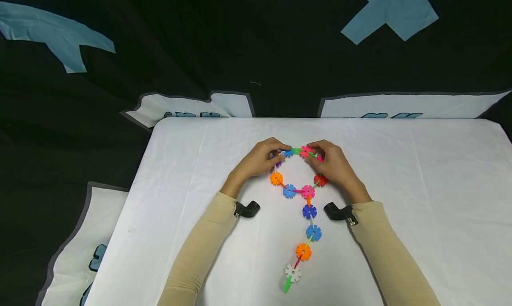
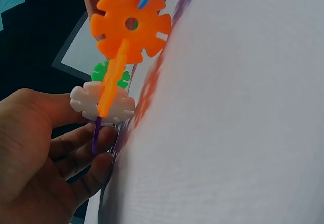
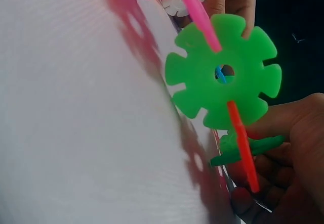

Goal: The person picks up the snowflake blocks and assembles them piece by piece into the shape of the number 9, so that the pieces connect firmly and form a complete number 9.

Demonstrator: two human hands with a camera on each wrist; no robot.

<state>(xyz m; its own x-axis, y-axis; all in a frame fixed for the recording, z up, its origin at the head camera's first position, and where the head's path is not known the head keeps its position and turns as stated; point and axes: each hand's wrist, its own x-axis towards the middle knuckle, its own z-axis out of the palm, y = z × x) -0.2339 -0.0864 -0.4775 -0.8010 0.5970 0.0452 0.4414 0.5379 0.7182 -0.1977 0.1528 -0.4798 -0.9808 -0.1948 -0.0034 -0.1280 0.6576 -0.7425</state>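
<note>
A chain of notched plastic interlocking discs forms a ring with a tail on the table; its discs include an orange disc [image 1: 276,178], a red disc [image 1: 320,180] and a blue disc [image 1: 314,233]. At the ring's far left, my left hand [image 1: 264,156] pinches the chain by a blue disc [image 1: 288,153]. Across from it, my right hand [image 1: 330,163] grips the far right part, beside a pink disc [image 1: 305,151]. In the left wrist view, the left fingers are around a white disc [image 2: 101,102]. A green disc [image 3: 223,72] stands close to the right fingers in the right wrist view.
The white-covered table [image 1: 432,199] lies under the chain. The tail runs toward the near edge, ending in a white disc [image 1: 293,273] and a green piece [image 1: 287,284]. Behind the table hangs a black cloth [image 1: 256,52] with blue patches.
</note>
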